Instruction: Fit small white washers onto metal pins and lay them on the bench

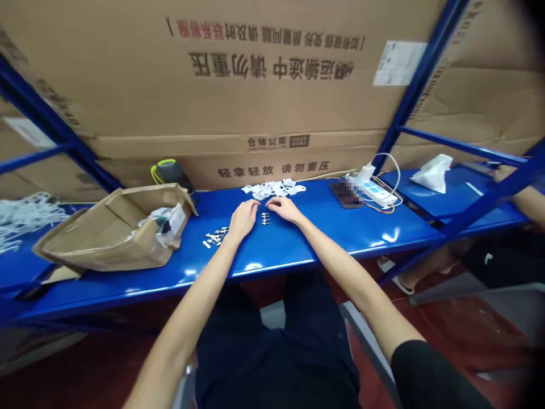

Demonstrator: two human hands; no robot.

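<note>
My left hand (244, 218) rests over the blue tabletop with its fingers bent together, fingertips pointing at my right hand. Opposite it, a small gap away, my right hand (284, 209) has its fingers curled in a pinch. Anything between the fingers of either hand is too small to make out. Between and just below the hands lies a short row of small pin-like metal parts (265, 218). A loose pile of similar brass-coloured parts (216, 236) is left of my left wrist, partly hidden by it. Beyond my fingertips are scattered several white plastic pieces (272, 189).
An open cardboard box (106, 233) stands at left, a dark speaker-like cylinder (171, 173) behind it. At right are a blurred-out dark object (347, 194) and a white power strip (378, 192) with cables. A white bag (433, 174) and another person's arm (525, 196) are farther right.
</note>
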